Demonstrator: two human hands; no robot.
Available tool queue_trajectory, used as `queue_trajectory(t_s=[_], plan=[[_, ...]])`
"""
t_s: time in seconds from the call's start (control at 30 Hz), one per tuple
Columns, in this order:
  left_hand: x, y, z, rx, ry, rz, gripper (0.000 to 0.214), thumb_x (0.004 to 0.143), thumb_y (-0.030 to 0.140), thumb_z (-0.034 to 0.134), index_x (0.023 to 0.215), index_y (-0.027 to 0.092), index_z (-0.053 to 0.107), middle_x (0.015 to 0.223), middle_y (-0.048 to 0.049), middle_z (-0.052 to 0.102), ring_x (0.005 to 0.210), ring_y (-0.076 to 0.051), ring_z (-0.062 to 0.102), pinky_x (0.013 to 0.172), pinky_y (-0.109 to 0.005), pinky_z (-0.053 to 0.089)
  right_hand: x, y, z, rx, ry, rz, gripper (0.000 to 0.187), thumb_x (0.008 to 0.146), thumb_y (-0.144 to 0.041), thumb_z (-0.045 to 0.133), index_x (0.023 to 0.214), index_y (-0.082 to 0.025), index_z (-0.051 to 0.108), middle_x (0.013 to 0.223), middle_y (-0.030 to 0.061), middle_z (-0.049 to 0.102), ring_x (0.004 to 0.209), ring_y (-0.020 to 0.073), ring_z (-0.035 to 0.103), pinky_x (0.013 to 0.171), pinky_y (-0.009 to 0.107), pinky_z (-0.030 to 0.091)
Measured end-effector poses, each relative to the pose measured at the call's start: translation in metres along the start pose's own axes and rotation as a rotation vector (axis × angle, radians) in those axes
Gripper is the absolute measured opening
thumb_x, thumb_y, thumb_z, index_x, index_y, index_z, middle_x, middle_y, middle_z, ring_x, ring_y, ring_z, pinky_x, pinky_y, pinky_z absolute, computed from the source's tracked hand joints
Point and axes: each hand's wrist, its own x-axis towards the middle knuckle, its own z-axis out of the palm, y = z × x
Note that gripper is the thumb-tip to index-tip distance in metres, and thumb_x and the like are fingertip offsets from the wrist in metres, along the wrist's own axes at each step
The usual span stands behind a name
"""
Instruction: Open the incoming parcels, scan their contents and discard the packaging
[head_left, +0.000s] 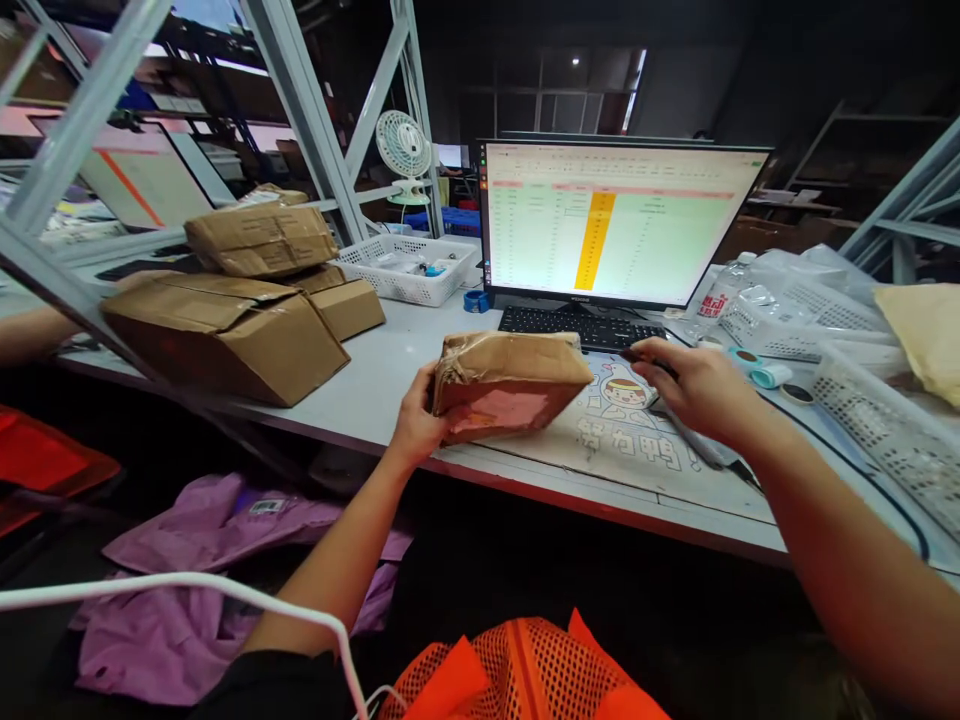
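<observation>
My left hand (420,418) grips the near end of a small brown parcel (510,385) wrapped in paper and shiny tape, holding it just above the white workbench (360,370). My right hand (701,390) is to the right of the parcel and apart from it, with its fingers curled around a thin dark pen (645,358). The pen's tip points towards the parcel. A long grey object (694,440) lies beneath that hand, partly hidden by it. A black keyboard (581,327) is just beyond the parcel.
Taped cardboard boxes (225,340) are stacked at the bench's left, beside a white plastic basket (405,268). A monitor (607,222) faces me. White baskets and plastic bags (810,310) crowd the right. A forearm (30,335) enters at far left. Steel shelving uprights (300,110) stand behind.
</observation>
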Motion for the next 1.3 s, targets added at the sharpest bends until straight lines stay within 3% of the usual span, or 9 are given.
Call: queue_trajectory(t_s=[0.13,0.27,0.4,0.63,0.93,1.13,1.3], plan=[[-0.009,-0.019,0.006,-0.139,-0.184,-0.130,0.090,0.071,0.066,0.090,0.141,0.020,0.058,0.134,-0.0147,0.072,0.127,-0.035,0.070,0.108,-0.048,0.060,0.031,0.002,0.003,0.282,-0.147,0.085,0.031,0.107,-0.047,0.052,0.111,-0.022,0.069,0.075,0.0023,0.071,0.063,0.0174,0.064,0.063,0.029,0.048],[-0.015,-0.020,0.005,-0.179,-0.190,-0.174,0.101,0.062,0.067,0.096,0.140,0.019,0.056,0.129,-0.0154,0.073,0.120,-0.037,0.072,0.104,-0.050,0.063,0.052,-0.010,0.023,0.449,-0.332,0.154,0.032,0.107,-0.051,0.053,0.095,-0.022,0.061,0.064,-0.0011,0.062,0.053,0.0141,0.059,0.053,0.025,0.046],[-0.020,-0.025,0.009,-0.106,-0.151,-0.140,0.095,0.061,0.068,0.097,0.134,0.020,0.059,0.121,-0.0132,0.073,0.116,-0.036,0.073,0.103,-0.051,0.063,0.057,-0.021,0.030,0.492,-0.389,0.193,0.034,0.107,-0.053,0.054,0.094,-0.022,0.060,0.063,-0.0002,0.062,0.051,0.0140,0.059,0.049,0.025,0.046],[-0.028,-0.028,0.015,-0.111,-0.115,-0.140,0.096,0.062,0.072,0.096,0.132,0.019,0.057,0.121,-0.0131,0.073,0.116,-0.035,0.074,0.105,-0.053,0.063,0.045,-0.023,0.019,0.472,-0.406,0.296,0.034,0.104,-0.051,0.058,0.086,-0.022,0.058,0.063,0.0009,0.062,0.049,0.0144,0.058,0.046,0.025,0.047],[-0.035,-0.033,0.017,-0.084,-0.105,-0.115,0.094,0.063,0.071,0.094,0.132,0.022,0.055,0.123,-0.0122,0.075,0.112,-0.035,0.075,0.100,-0.053,0.064,0.038,-0.042,0.019,0.327,-0.418,0.229,0.027,0.106,-0.040,0.050,0.097,-0.021,0.066,0.061,-0.0012,0.063,0.047,0.0139,0.060,0.050,0.025,0.046],[-0.038,-0.027,0.019,-0.035,-0.077,-0.030,0.071,0.072,0.053,0.090,0.127,0.022,0.058,0.120,-0.0111,0.075,0.109,-0.033,0.076,0.095,-0.047,0.065,0.017,-0.047,0.014,0.247,-0.465,0.186,0.027,0.105,-0.041,0.050,0.093,-0.022,0.064,0.059,-0.0025,0.060,0.046,0.0144,0.060,0.050,0.026,0.046],[-0.031,-0.015,0.021,-0.054,-0.068,-0.040,0.071,0.068,0.049,0.093,0.123,0.021,0.059,0.114,-0.0087,0.076,0.105,-0.030,0.076,0.092,-0.041,0.065,-0.008,-0.041,0.017,0.279,-0.528,0.173,0.037,0.103,-0.054,0.051,0.091,-0.022,0.065,0.061,-0.0015,0.060,0.050,0.0152,0.060,0.050,0.025,0.046]])
